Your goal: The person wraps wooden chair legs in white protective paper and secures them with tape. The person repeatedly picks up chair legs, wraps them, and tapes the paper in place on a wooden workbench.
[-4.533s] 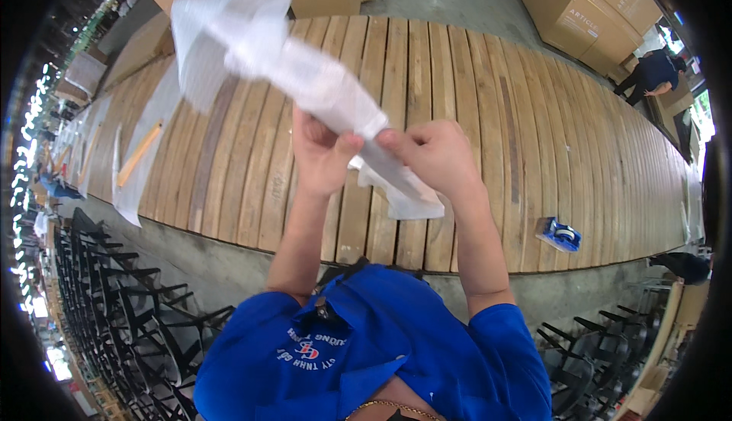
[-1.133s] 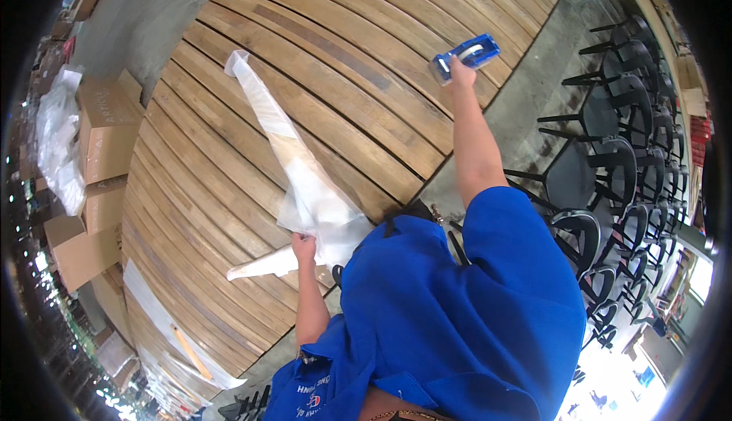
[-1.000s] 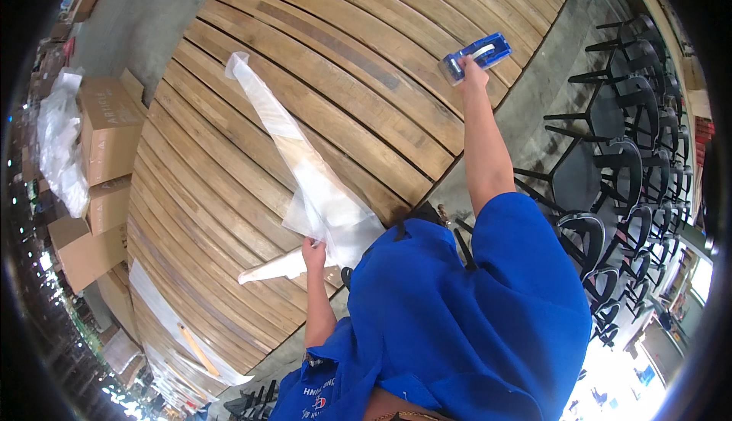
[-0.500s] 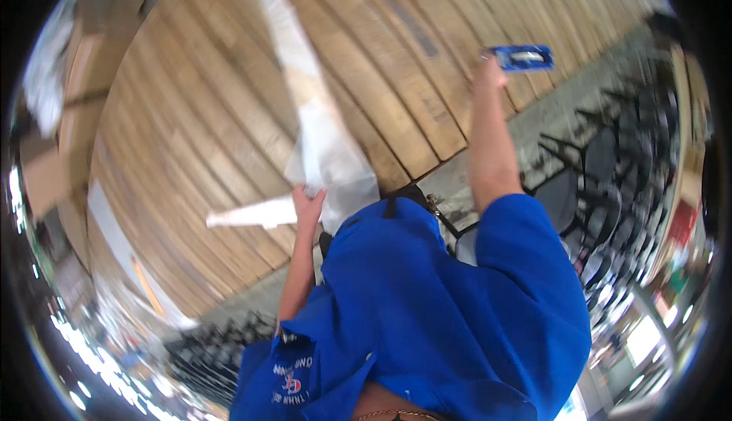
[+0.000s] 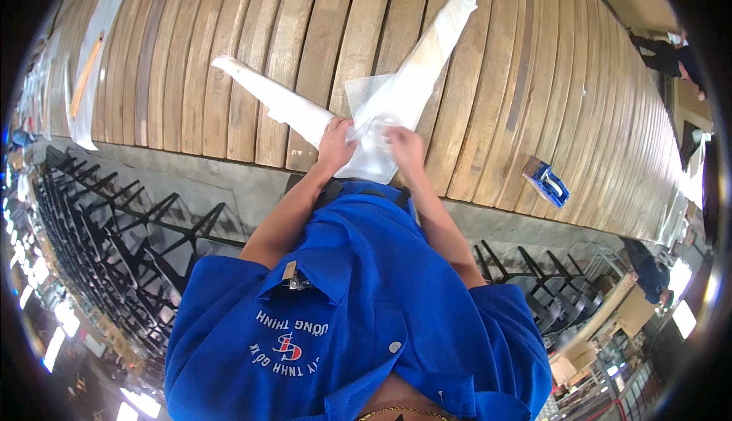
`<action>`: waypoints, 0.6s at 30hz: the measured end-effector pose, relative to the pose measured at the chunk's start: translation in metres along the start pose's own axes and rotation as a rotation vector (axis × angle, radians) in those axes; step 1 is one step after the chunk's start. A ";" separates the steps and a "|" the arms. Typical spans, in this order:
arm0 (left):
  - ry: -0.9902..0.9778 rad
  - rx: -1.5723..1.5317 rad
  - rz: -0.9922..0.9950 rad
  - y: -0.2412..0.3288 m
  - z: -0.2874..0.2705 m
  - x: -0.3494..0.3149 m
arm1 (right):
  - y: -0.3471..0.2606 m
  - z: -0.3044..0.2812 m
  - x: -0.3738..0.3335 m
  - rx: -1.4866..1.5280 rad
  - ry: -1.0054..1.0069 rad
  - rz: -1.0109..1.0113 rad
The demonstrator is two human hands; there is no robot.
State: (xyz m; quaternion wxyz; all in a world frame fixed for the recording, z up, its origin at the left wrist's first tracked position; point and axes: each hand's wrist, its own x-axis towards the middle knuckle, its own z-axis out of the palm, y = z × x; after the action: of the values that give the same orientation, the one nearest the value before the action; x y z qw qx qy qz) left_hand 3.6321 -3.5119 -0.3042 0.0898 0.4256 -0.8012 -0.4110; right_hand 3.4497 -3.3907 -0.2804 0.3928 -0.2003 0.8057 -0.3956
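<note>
I'm seeing left hand [image 5: 336, 143] resting on white wrapping [image 5: 374, 107], thumb spread; right hand [image 5: 403, 146] is touching it, grip too blurred to tell.

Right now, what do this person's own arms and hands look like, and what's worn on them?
The left hand and right hand are ungloved, and the forearms show no watch or bracelet. The short, bright blue sleeves belong to a collared shirt with a red-and-white emblem.
</note>
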 end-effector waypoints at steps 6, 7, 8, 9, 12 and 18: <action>-0.004 -0.033 -0.042 -0.001 0.000 -0.005 | -0.127 0.058 0.021 -0.458 -0.232 0.096; 0.042 -0.114 -0.013 -0.013 0.011 -0.003 | -0.112 0.061 0.039 -0.495 -0.239 0.100; 0.040 -0.140 0.015 -0.019 0.015 -0.003 | -0.112 0.062 0.048 -0.588 -0.255 0.126; 0.039 -0.165 0.044 -0.025 0.019 -0.002 | -0.111 0.061 0.055 -0.682 -0.271 0.150; 0.032 -0.140 0.071 -0.018 0.010 -0.003 | -0.081 0.054 0.078 -0.799 -0.348 0.239; -0.090 -0.091 0.136 -0.010 -0.015 -0.008 | -0.044 0.042 0.071 -0.741 -0.430 0.252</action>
State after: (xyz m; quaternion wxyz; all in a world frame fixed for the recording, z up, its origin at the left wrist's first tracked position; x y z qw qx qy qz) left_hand 3.6510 -3.5174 -0.3006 0.1006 0.3466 -0.8119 -0.4589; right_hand 3.4403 -3.4822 -0.2951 0.4983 -0.3055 0.8111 0.0214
